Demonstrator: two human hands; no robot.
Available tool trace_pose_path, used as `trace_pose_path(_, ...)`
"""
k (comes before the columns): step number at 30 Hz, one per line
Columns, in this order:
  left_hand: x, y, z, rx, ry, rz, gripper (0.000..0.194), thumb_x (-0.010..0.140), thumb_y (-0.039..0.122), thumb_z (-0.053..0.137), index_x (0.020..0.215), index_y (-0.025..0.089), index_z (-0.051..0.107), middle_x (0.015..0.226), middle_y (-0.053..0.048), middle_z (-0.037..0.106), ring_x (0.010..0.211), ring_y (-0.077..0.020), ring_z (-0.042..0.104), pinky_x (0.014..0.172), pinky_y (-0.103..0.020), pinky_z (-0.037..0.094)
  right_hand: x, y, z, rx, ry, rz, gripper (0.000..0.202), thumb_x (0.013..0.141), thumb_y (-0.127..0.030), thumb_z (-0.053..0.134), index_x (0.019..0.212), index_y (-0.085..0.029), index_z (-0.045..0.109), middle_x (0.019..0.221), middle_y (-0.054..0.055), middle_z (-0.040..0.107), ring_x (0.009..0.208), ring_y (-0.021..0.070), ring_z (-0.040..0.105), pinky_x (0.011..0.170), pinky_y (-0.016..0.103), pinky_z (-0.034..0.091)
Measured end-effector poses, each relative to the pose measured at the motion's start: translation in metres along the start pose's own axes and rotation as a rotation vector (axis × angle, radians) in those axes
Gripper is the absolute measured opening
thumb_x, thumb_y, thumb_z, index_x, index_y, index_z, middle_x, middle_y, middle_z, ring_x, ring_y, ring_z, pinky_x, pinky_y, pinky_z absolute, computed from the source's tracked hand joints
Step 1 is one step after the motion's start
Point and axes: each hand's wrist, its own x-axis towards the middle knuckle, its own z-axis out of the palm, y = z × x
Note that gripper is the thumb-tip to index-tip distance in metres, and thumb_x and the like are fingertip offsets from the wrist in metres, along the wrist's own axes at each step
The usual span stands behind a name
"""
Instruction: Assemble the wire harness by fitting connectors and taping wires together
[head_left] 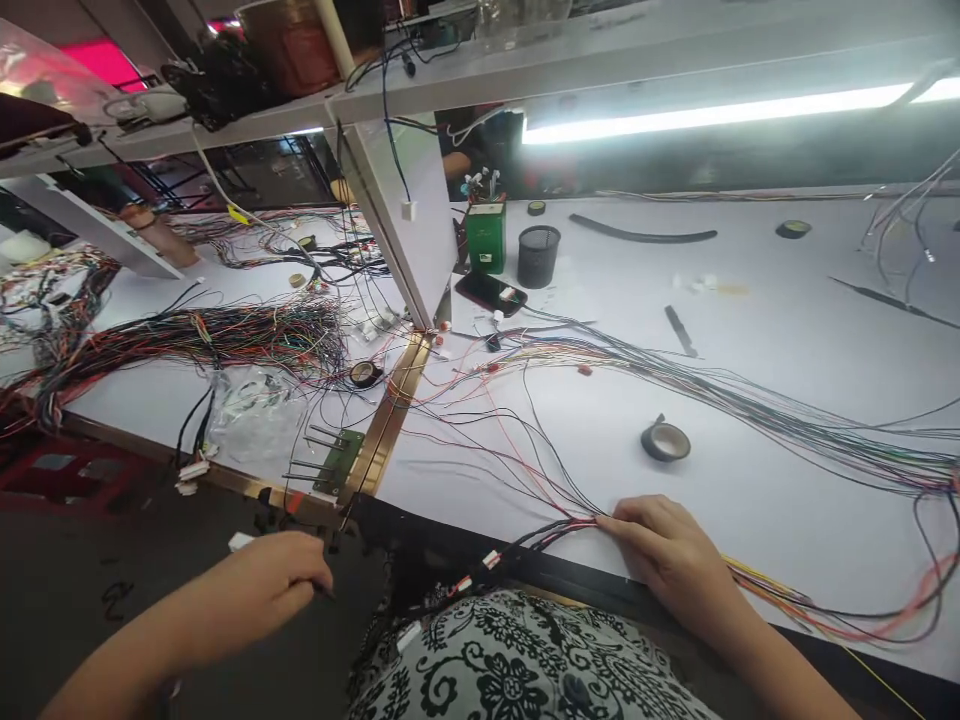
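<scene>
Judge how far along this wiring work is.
Seemingly partway. Done: white connectors are fitted near the lap. In hand: the right hand pinches wires by the edge of the table; the left hand is away from them. Apparently left: beyond the pinch, the wires spread loose, unbundled.

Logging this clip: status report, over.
Right hand pinching wires at bench edge. Left hand off the bench, grip unclear. Tape roll beyond right hand, not touching.
</scene>
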Motion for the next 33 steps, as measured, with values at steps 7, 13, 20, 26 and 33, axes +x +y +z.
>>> trace_pose_path(7,0.029,0.03,0.026,0.027,-0.025,0.006,0.031,0.089,0.02,0.041,0.083,0.02,0.072,0.08,-0.007,0.071,0.078,-0.0244,0.065,0.074,-0.037,0.049,0.001,-0.004,0.001,0.023,0.008,-0.024,0.03,0.091,-0.012,0.047,0.111,-0.025,0.066,0.097,0.007,0.064,0.087,0.0191,0.057,0.074,0.035,0.046)
trace_pose_path(13,0.129,0.132,0.008,0.03,0.473,0.66,0.036,0.095,0.024,0.04,0.129,0.023,0.051,0.14,-0.005,0.05,0.133,-0.0199,0.038,0.109,-0.038,0.029,0.0,-0.001,0.002,0.0,0.009,-0.045,0.034,0.09,-0.01,0.045,0.111,-0.026,0.066,0.096,0.007,0.065,0.088,0.0192,0.058,0.075,0.035,0.048)
trace_pose_path(20,0.225,0.158,0.013,0.186,0.488,1.006,0.044,0.09,0.058,0.042,0.108,0.023,0.061,0.102,-0.006,0.065,0.098,-0.0196,0.057,0.089,-0.035,0.039,-0.007,0.005,0.004,-0.032,-0.028,-0.067,0.034,0.093,-0.016,0.045,0.118,-0.029,0.063,0.098,0.006,0.064,0.088,0.0184,0.059,0.074,0.032,0.049)
trace_pose_path(26,0.218,0.087,0.01,0.264,0.457,0.674,0.041,0.095,0.051,0.036,0.083,0.02,0.06,0.081,-0.003,0.061,0.076,-0.0164,0.055,0.066,-0.029,0.037,-0.007,0.008,0.006,-0.033,-0.033,-0.068,0.03,0.094,-0.022,0.046,0.115,-0.031,0.064,0.097,0.006,0.064,0.087,0.0194,0.059,0.073,0.032,0.049)
trace_pose_path(33,0.209,0.007,-0.017,0.278,0.428,0.43,0.027,0.092,0.039,0.049,0.08,0.018,0.062,0.088,-0.006,0.06,0.085,-0.0182,0.055,0.075,-0.031,0.039,-0.002,0.004,0.005,-0.033,-0.01,-0.068,0.035,0.091,-0.012,0.045,0.114,-0.031,0.064,0.095,0.006,0.064,0.085,0.0193,0.058,0.071,0.032,0.049)
